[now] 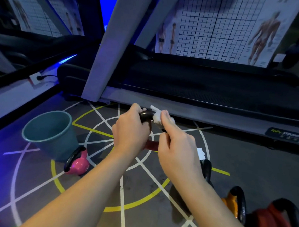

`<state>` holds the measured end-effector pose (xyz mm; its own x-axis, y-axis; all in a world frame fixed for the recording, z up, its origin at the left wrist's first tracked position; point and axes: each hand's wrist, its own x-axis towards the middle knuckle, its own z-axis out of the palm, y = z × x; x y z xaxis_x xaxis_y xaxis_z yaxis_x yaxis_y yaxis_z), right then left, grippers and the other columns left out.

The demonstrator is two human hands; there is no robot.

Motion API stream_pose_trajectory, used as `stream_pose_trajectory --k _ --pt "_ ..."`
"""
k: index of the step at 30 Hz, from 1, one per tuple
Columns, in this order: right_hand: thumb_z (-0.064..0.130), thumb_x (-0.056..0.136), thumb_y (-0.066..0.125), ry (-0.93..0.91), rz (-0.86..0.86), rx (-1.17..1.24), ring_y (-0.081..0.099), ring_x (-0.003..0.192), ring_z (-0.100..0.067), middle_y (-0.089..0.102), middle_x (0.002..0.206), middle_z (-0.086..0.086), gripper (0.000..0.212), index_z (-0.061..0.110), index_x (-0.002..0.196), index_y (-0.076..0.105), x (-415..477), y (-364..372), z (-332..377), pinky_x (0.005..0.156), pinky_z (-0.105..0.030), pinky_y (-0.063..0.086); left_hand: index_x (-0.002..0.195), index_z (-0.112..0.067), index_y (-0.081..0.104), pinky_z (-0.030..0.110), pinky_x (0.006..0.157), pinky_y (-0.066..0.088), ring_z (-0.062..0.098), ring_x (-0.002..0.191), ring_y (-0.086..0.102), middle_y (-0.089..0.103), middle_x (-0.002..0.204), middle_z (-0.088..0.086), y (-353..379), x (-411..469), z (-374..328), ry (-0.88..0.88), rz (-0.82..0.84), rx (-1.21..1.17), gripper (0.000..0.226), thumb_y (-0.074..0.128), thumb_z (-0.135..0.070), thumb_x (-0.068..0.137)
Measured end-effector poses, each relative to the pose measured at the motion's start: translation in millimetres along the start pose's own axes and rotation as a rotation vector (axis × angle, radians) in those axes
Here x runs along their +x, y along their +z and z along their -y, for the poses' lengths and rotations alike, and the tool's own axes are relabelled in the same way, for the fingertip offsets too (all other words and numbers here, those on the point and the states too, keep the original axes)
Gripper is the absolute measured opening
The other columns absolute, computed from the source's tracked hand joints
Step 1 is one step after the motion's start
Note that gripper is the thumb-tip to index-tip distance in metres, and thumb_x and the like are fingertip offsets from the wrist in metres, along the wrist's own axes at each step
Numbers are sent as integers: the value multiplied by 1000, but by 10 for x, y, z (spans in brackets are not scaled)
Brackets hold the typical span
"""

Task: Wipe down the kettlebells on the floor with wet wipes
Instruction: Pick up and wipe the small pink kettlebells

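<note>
A dark red kettlebell point(150, 144) with a black handle is lifted off the floor in front of me. My left hand point(130, 129) is closed around the left side of its handle. My right hand point(175, 146) presses a white wet wipe point(156, 116) against the right side of the handle. Most of the bell's body is hidden behind my hands. A pink kettlebell point(78, 163) sits on the floor to the left. At the lower right stand an orange kettlebell point(232, 204), a red kettlebell point(272, 225) and a black one point(206, 169) behind my right forearm.
A teal bucket point(50, 134) stands on the floor left of the pink kettlebell. A treadmill point(200, 92) runs across the back, its grey upright post point(111, 44) just beyond my hands. A white pack point(200, 153) lies near the black kettlebell. The floor has painted lines.
</note>
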<state>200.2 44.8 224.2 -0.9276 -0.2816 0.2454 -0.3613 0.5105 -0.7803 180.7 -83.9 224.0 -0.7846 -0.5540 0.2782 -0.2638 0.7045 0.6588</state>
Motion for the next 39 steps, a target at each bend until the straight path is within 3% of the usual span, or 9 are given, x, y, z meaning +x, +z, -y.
stream_pose_trajectory --k 4,8,14,18,22,25,28,33,39 --pt "16 103 41 34 46 -70 44 83 -16 52 88 17 56 34 155 38 -7 -19 -52 71 -30 37 89 -24 46 36 71 30 24 72 47 50 69 -10 -24 2 16 48 13 51 13 57 -19 93" --pt "14 103 53 -79 -27 41 51 83 12 64 136 15 46 34 144 55 -5 -80 -5 88 -13 41 90 -23 44 37 71 30 22 71 46 48 70 -12 8 -21 36 135 24 74 17 59 -25 97" --pt "21 87 79 -4 92 311 69 103 4 76 107 19 34 33 119 75 228 -280 -180 99 -32 56 86 -22 46 39 72 34 27 73 49 55 71 -7 -8 -73 105 112 32 14 17 63 -21 90" --pt "40 96 66 7 321 61 69 90 -3 75 97 12 21 35 116 71 320 -303 -189 85 -34 58 88 -22 48 41 74 39 31 78 56 60 75 -3 -10 -84 117 128 50 25 16 64 -20 88" --pt "39 100 61 -78 161 68 62 77 -2 69 86 12 12 29 105 66 307 -130 -64 64 -20 47 89 -17 54 47 67 49 28 74 59 62 77 1 -17 -98 142 72 59 -176 12 62 -8 88" --pt "40 98 63 -96 77 122 63 76 -3 70 83 13 12 31 104 67 339 -132 14 67 -30 50 95 -19 56 41 63 50 20 77 62 65 84 2 -39 -122 111 -6 82 -419 14 65 -10 90" --pt "39 97 66 -53 31 244 64 68 -4 68 77 19 12 31 105 68 337 -229 -12 64 -38 56 107 -31 52 28 65 54 14 89 70 68 105 2 3 -64 147 -129 242 -664 39 78 -29 78" --pt "29 98 67 -116 48 321 69 85 -8 73 92 9 17 24 114 69 340 -343 -101 70 -31 59 131 -15 59 52 94 58 35 111 70 69 124 19 77 -68 329 -296 657 -912 76 87 -44 66" --pt "21 101 64 -212 -65 206 66 93 -4 73 101 11 20 24 118 72 399 -313 -325 80 -19 50 113 -11 63 36 74 59 18 82 70 72 100 12 183 -201 221 -302 377 -810 56 91 -17 66"
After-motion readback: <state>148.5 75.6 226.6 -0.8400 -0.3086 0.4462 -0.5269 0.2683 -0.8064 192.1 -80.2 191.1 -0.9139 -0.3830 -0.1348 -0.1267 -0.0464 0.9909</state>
